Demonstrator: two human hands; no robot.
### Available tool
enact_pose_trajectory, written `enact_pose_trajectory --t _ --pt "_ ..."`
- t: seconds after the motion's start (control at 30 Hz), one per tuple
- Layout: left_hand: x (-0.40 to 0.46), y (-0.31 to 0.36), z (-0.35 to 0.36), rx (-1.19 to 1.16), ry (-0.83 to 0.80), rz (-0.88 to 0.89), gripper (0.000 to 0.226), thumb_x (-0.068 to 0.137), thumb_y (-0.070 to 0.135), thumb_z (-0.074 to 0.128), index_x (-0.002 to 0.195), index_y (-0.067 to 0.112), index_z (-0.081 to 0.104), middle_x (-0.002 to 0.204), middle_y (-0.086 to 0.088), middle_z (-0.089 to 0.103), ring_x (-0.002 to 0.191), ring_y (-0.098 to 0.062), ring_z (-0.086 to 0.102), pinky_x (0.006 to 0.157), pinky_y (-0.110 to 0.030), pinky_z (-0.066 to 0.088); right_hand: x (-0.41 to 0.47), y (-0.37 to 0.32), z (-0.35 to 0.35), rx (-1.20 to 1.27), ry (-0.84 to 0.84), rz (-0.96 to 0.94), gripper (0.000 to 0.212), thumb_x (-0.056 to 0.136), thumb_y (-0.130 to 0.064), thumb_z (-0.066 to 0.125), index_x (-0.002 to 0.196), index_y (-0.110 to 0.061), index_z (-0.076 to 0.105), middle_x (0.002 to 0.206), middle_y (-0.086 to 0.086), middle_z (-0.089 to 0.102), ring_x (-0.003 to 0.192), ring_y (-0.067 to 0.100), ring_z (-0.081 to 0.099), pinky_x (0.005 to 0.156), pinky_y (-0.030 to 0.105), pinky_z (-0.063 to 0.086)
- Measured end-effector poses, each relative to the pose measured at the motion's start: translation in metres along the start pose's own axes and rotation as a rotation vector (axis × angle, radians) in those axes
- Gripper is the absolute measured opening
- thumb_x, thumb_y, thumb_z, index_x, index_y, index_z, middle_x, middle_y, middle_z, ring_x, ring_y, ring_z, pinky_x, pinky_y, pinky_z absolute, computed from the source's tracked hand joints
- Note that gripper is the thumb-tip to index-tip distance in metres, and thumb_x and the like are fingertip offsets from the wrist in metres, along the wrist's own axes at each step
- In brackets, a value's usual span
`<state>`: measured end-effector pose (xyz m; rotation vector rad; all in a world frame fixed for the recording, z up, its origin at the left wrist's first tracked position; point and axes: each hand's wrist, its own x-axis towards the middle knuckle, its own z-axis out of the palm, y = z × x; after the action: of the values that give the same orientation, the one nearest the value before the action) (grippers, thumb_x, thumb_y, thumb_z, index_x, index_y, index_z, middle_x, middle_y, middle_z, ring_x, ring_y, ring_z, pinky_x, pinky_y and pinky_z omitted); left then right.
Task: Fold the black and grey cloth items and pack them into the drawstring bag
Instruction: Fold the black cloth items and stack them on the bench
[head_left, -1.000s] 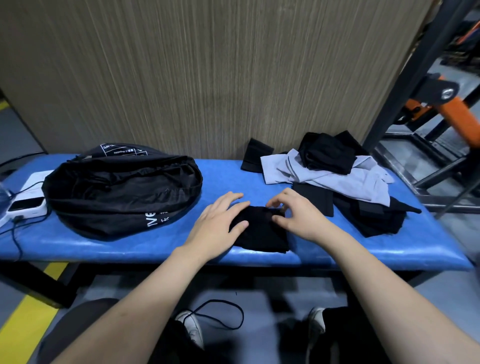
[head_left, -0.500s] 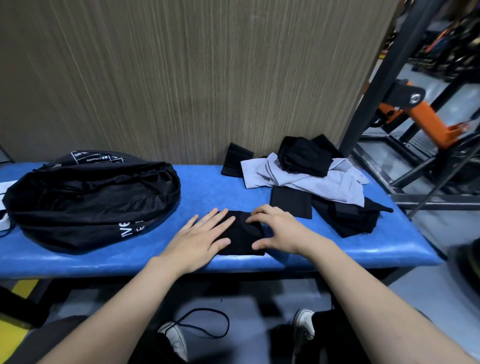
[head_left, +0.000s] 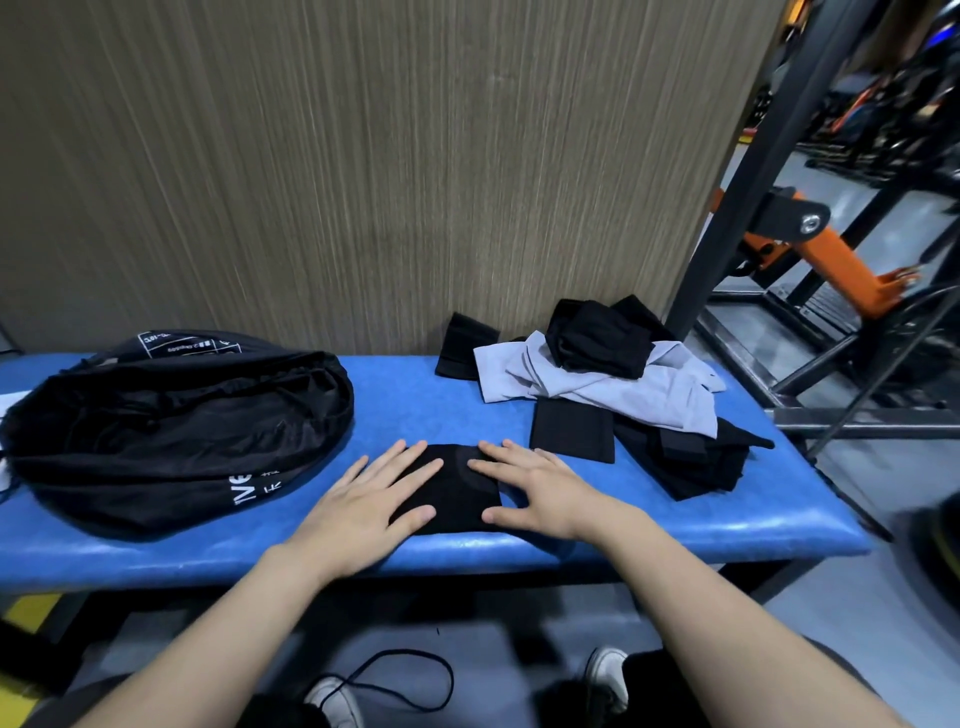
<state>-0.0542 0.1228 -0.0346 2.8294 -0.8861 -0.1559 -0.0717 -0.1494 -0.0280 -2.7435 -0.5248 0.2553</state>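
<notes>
A black drawstring bag (head_left: 171, 426) lies open at the blue bench's (head_left: 675, 525) left. At the near middle, left hand (head_left: 363, 499) and right hand (head_left: 540, 488) press flat-fingered on a folded black cloth (head_left: 452, 493). Unfolded black and grey cloths (head_left: 623, 384) are piled far right.

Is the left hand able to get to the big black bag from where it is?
Probably yes. The left hand lies flat on the folded black cloth, and the drawstring bag sits just to its left on the blue bench, with only bare bench between them.
</notes>
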Motion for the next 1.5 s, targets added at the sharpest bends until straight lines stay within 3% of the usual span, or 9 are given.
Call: enact_pose_trajectory --t 0.07,0.13,0.23,0.37,0.57,0.97,1.2,1.37,1.5 --pt "0.001 0.003 -0.001 -0.011 0.020 -0.018 0.078 0.082 0.082 0.006 0.153 0.050 0.011 0.161 0.027 -0.006 0.148 0.003 -0.013 0.124 -0.034 0.000 -0.002 -0.001 0.001 0.041 0.046 -0.012 0.067 0.092 -0.054 0.060 0.152 -0.042 0.032 0.164 -0.017 0.016 0.152 0.008 0.010 0.124 0.033 0.005" --pt "0.003 0.006 -0.001 -0.008 0.054 -0.037 0.078 0.080 0.078 0.010 0.151 0.048 0.021 0.162 0.025 0.004 0.150 0.001 -0.004 0.124 -0.034 0.000 -0.004 0.002 -0.001 0.107 0.127 -0.024 0.060 0.089 -0.049 0.065 0.145 -0.036 0.046 0.157 -0.012 0.037 0.144 0.011 0.033 0.121 0.036 0.022" --pt "0.008 0.011 -0.004 0.016 0.112 -0.046 0.080 0.078 0.073 0.010 0.149 0.045 0.031 0.161 0.021 0.016 0.150 -0.002 0.005 0.123 -0.032 -0.003 -0.007 0.010 -0.009 0.085 0.275 0.020 0.045 0.087 -0.050 0.061 0.127 -0.030 0.062 0.128 -0.008 0.057 0.120 0.016 0.055 0.104 0.039 0.042" --pt "0.014 0.028 -0.009 -0.030 0.158 0.013 0.077 0.082 0.073 0.009 0.152 0.044 0.023 0.162 0.024 0.008 0.149 0.003 -0.005 0.122 -0.027 -0.006 -0.013 0.031 -0.018 -0.108 0.424 0.160 0.043 0.088 -0.046 0.062 0.126 -0.028 0.061 0.125 -0.006 0.054 0.115 0.022 0.051 0.097 0.037 0.038" --pt "0.024 0.045 0.001 -0.028 0.098 0.088 0.076 0.084 0.073 0.013 0.154 0.044 0.017 0.163 0.024 -0.001 0.148 0.003 -0.010 0.121 -0.026 -0.010 -0.016 0.048 -0.022 -0.148 0.496 0.274 0.049 0.088 -0.043 0.064 0.133 -0.025 0.057 0.134 -0.001 0.049 0.126 0.023 0.043 0.105 0.037 0.031" --pt "0.108 0.095 -0.022 -0.077 0.430 0.103 0.063 0.088 0.063 0.034 0.143 0.036 0.045 0.145 0.012 0.044 0.134 -0.010 0.037 0.113 -0.025 0.017 -0.006 0.094 -0.080 -0.295 0.787 0.333 0.034 0.085 -0.029 0.069 0.117 -0.018 0.065 0.114 0.005 0.056 0.100 0.030 0.056 0.083 0.042 0.043" --pt "0.151 0.122 -0.016 -0.187 0.572 0.043 0.049 0.088 0.053 0.048 0.130 0.030 0.057 0.133 0.005 0.052 0.124 -0.016 0.047 0.108 -0.031 0.030 0.011 0.123 -0.108 -0.292 0.696 0.458 0.037 0.089 -0.034 0.066 0.121 -0.016 0.061 0.121 0.008 0.054 0.100 0.034 0.059 0.088 0.046 0.047" --pt "0.162 0.123 -0.007 -0.217 0.463 0.066 0.045 0.090 0.051 0.048 0.132 0.033 0.054 0.133 0.008 0.046 0.124 -0.014 0.044 0.106 -0.031 0.030 0.021 0.130 -0.113 -0.336 0.610 0.440 0.030 0.089 -0.038 0.065 0.113 -0.020 0.067 0.113 0.004 0.058 0.096 0.030 0.061 0.084 0.043 0.048" --pt "0.161 0.120 -0.002 -0.210 0.390 0.076 0.048 0.092 0.053 0.047 0.136 0.034 0.049 0.131 0.012 0.044 0.122 -0.013 0.043 0.104 -0.030 0.030 0.019 0.125 -0.111 -0.382 0.742 0.393 0.017 0.087 -0.021 0.062 0.097 -0.015 0.074 0.094 0.006 0.062 0.075 0.034 0.062 0.062 0.038 0.049"
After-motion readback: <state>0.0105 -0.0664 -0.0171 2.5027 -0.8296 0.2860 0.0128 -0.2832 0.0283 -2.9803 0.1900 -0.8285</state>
